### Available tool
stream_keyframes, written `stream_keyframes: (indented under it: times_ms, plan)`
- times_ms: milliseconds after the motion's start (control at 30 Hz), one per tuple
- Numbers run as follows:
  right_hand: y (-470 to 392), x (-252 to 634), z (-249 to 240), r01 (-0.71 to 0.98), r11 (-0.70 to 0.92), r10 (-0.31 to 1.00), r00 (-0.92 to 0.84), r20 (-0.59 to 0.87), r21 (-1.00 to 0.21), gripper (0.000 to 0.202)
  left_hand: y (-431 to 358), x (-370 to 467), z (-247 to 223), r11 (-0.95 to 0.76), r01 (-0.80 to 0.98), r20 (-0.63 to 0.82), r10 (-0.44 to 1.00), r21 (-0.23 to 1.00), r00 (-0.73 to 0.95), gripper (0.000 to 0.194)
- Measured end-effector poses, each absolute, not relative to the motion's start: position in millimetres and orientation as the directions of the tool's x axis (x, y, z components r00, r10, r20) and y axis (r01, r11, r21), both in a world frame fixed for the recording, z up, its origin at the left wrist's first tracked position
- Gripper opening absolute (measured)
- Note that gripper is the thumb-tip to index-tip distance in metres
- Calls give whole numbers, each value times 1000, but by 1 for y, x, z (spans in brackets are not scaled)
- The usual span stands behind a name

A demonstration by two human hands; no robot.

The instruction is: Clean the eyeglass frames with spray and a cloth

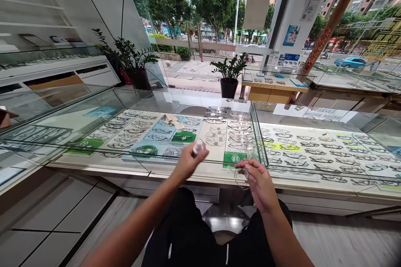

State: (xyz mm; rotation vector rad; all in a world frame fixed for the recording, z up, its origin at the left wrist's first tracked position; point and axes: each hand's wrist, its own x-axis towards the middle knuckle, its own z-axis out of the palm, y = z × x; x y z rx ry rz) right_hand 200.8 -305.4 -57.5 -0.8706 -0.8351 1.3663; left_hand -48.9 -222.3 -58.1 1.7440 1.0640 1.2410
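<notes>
The clear-framed glasses (241, 178) hang from the right hand's (261, 185) pinching fingertips at the display case's (194, 176) near edge, close to its right end. The left hand (188, 162) curls round a small white bottle (198, 147), left of them. With so slight a pinch, the glasses could slip and drop over that edge, or knock against the glass. A crumpled beige cloth (171, 121) lies toward the far edge, beyond the left hand; eyewear rows (239, 131) fill the case between its edges.
</notes>
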Motion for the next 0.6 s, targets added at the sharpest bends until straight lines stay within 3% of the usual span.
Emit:
stream_keyframes:
  times_ms: [100, 267, 433, 600]
  plan:
    - [-305, 222, -59, -417, 31, 996, 85, -5, -908, 20, -184, -101, -54, -313, 223, 337, 939, 923, -75, 36]
    - [-307, 247, -63, -427, 59, 988, 153, -8, -902, 20, -121, -200, -70, -198, 428, 405, 782, 882, -473, 38]
    - [-308, 253, -68, -423, 40, 986, 162, -33, -905, 20, -108, -265, -88, 93, 601, 365, 717, 794, -594, 40]
    - [-305, 249, -70, -419, 24, 986, 160, -47, -907, 21, -113, -277, -93, 187, 629, 350, 695, 755, -628, 37]
